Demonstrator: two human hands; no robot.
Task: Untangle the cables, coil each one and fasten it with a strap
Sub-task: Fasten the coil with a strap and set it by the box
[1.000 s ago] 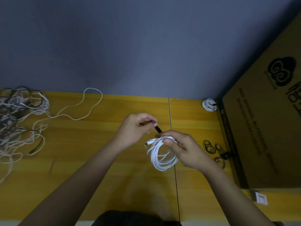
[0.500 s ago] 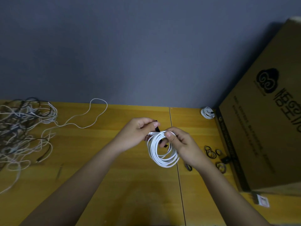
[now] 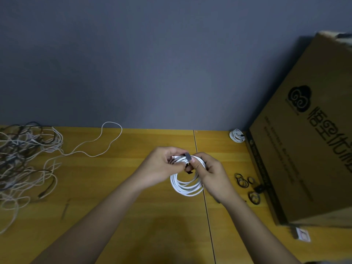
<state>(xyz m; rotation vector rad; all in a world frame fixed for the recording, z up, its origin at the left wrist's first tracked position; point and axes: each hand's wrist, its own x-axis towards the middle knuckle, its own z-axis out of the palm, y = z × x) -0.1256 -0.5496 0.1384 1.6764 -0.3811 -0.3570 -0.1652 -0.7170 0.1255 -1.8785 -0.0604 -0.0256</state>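
Light springy white coil [image 3: 187, 184]; both hands, left hand [image 3: 162, 166], right hand [image 3: 207, 172], pinching strap [image 3: 187, 156] at top; keep loops bunched there.

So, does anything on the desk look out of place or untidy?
Mostly the tangled cables at the left edge: white and dark ones heaped together, one white loop trailing across the desk. The rest looks orderly: both hands hold the white coil, and a finished coil lies by the cardboard box.
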